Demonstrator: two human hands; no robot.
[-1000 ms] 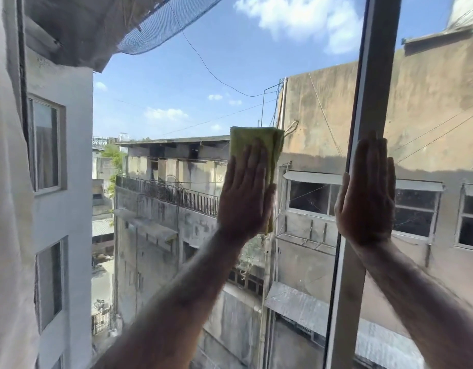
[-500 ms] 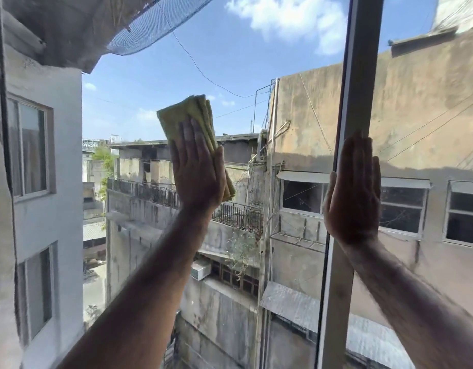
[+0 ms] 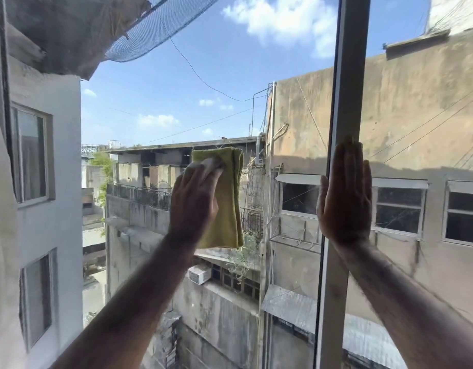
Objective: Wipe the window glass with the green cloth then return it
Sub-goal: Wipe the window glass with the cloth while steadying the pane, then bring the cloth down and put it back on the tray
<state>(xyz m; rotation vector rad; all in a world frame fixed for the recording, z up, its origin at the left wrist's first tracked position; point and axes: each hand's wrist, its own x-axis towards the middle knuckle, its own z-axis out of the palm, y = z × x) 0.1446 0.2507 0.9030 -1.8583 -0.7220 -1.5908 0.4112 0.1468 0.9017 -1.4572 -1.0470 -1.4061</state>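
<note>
Well left of frame (image 3: 336,288), flat left hand (image 3: 194,206) on green cloth (image 3: 227,203); right hand (image 3: 344,198) flat.

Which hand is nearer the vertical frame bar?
Right. The right hand lies flat against the frame bar; the left hand presses the green cloth on glass to its left.

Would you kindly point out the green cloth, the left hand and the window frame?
green cloth (image 3: 230,209), head view, folded part right of the fingers
left hand (image 3: 194,206), head view, back of the hand
window frame (image 3: 351,75), head view, upright bar
</note>
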